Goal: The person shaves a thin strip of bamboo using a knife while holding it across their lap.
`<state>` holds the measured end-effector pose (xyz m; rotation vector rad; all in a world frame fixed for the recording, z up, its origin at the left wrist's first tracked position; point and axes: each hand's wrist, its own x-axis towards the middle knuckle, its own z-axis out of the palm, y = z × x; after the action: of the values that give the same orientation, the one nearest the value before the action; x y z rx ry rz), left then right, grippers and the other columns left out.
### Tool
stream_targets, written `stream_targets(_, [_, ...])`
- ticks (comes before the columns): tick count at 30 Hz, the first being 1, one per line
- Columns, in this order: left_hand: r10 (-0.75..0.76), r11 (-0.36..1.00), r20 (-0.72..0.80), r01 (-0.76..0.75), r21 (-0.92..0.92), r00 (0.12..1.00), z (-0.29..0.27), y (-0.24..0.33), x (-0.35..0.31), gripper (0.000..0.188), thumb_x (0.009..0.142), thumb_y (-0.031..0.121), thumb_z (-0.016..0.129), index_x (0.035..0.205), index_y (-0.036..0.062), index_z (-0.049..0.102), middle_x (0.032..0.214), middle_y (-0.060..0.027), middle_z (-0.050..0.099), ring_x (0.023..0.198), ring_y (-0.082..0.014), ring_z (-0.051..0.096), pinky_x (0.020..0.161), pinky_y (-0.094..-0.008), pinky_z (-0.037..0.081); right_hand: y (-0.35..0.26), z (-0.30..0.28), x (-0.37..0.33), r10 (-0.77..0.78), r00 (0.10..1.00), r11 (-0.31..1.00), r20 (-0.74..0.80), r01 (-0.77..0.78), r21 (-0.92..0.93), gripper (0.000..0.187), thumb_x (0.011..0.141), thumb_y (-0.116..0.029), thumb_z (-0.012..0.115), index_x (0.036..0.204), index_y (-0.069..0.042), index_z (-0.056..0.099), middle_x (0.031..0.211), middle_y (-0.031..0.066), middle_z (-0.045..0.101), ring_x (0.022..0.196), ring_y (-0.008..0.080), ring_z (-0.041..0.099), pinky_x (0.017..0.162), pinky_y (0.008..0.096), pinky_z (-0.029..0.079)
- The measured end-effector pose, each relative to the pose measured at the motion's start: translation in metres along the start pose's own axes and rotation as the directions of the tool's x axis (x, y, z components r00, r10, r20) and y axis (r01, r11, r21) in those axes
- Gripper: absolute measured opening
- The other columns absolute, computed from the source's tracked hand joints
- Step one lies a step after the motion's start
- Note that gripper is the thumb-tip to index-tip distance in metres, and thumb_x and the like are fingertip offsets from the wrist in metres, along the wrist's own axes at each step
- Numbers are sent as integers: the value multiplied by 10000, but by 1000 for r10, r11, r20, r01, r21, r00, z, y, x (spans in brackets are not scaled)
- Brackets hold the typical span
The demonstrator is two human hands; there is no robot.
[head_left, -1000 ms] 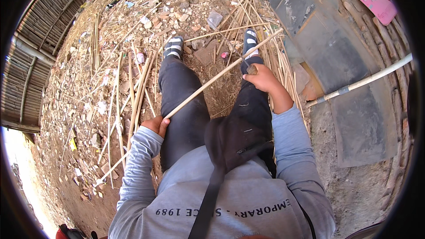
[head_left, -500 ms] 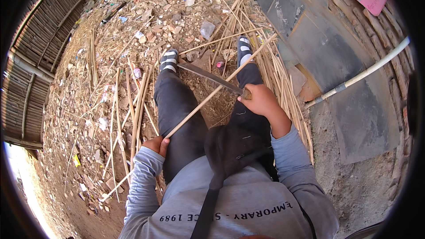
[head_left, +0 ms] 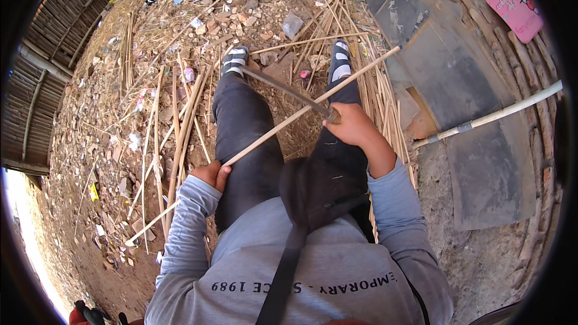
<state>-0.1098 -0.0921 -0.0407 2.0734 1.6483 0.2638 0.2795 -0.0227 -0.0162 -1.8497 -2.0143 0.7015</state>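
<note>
The long knife (head_left: pixel 283 87) has swung across: a second ago it pointed up between the feet, and now its tip lies beside the left sandal (head_left: pixel 233 59), with the blade crossing the pale stick (head_left: pixel 271 135). Half a second ago the broad side of the blade showed more plainly; it now looks narrower, as if turned on edge. The right hand (head_left: pixel 352 123) grips the knife's handle, fingers curled round it, while the left hand (head_left: pixel 209 174) pinches the stick between thumb and fingers, close to where it was. The stick slants over the dark trousers (head_left: pixel 247 126), its far end reaching past the right sandal (head_left: pixel 339 63), a little farther out than before, above the loose strips (head_left: pixel 385 108) lying on the ground. For the work in hand, this appears to put the blade in place against a steadied stick, though whether it touches or passes just over or under cannot be told. No notch or shaving shows at the crossing.
</note>
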Motion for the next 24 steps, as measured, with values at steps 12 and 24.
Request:
stream_targets(12, [-8, 1000, 34, 9, -22, 999, -7, 1, 3, 506, 1025, 475, 516, 834, 19, 625, 699, -260, 628, 734, -463, 654, 656, -512, 509, 14, 0, 7, 66, 998, 997, 12, -66, -34, 301, 808, -283, 774, 933, -26, 680, 816, 196, 681, 813, 395, 663, 740, 448, 513])
stream_targets(24, [-14, 1000, 71, 15, -11, 997, -10, 8, 4, 516, 1044, 446, 490, 853, -16, 619, 721, -276, 610, 745, -473, 630, 690, -506, 483, 26, 7, 12, 160, 986, 983, 48, -164, 80, 371, 815, -291, 770, 1040, -4, 707, 890, 232, 698, 859, 389, 682, 788, 435, 523])
